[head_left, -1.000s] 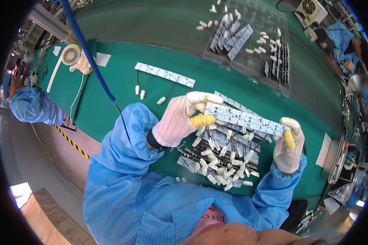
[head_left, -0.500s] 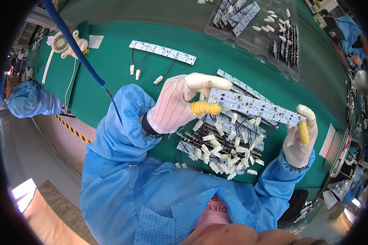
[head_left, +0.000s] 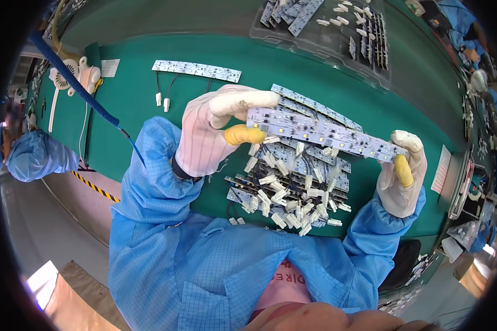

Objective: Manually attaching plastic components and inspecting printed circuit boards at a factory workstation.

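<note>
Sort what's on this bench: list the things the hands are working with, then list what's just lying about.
In hand:
left hand and right hand, each holding one end of the LED strip board
pile of wired boards right beneath

Lying about:
lone strip board
clear tray of parts
small white fan
blue coiled cord

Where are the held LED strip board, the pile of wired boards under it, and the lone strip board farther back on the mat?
Held LED strip board point(head_left: 323, 132), head view: its middle.
Pile of wired boards point(head_left: 287, 190), head view: white connectors at its centre.
Lone strip board point(head_left: 196, 69), head view: its middle.
</note>
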Tool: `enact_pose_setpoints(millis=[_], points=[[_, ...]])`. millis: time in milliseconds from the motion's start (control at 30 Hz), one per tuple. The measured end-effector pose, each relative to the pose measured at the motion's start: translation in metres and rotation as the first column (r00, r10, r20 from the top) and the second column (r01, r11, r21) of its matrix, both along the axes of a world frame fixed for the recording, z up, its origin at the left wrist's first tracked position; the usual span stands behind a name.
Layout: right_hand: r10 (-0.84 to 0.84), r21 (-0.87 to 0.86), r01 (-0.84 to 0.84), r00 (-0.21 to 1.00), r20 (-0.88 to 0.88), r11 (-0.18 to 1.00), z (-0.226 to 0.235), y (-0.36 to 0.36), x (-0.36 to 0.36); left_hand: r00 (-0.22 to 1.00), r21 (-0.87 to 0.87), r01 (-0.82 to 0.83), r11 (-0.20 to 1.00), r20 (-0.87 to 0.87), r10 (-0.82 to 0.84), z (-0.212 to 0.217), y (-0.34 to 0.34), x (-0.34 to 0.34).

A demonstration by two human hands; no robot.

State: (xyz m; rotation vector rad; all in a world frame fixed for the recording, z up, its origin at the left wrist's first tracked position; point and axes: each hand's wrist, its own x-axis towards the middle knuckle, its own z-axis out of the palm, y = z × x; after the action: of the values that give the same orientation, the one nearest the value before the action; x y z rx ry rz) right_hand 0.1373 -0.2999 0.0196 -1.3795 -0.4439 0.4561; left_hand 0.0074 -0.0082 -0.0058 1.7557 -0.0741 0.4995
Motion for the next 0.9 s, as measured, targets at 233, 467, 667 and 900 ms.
enact_pose_setpoints(millis=[233, 467, 667, 900], points=[[-0.016, 0.000, 0.016, 0.999, 0.044, 1.000, 0.003, 0.005, -0.005, 0.991, -0.114, 0.002, 0.993, -0.133, -0.017, 0.007, -0.002, 0.001], [-0.023, -0.027, 0.028, 0.987, 0.162, 0.999, 0.009, 0.012, -0.012, 0.990, -0.182, -0.053, 0.982, -0.137, 0.028, -0.001, -0.001, -0.001], [0.047, -0.037, -0.046, 0.998, 0.035, 0.998, 0.010, 0.000, -0.010, 0.996, -0.222, -0.084, 0.971, -0.004, 0.085, -0.019, 0.001, 0.009], [0.234, 0.074, -0.228, 0.969, -0.084, 0.971, 0.015, 0.000, -0.006, 0.920, 0.242, -0.174, 0.955, -0.307, 0.246, 0.005, -0.001, 0.013]])
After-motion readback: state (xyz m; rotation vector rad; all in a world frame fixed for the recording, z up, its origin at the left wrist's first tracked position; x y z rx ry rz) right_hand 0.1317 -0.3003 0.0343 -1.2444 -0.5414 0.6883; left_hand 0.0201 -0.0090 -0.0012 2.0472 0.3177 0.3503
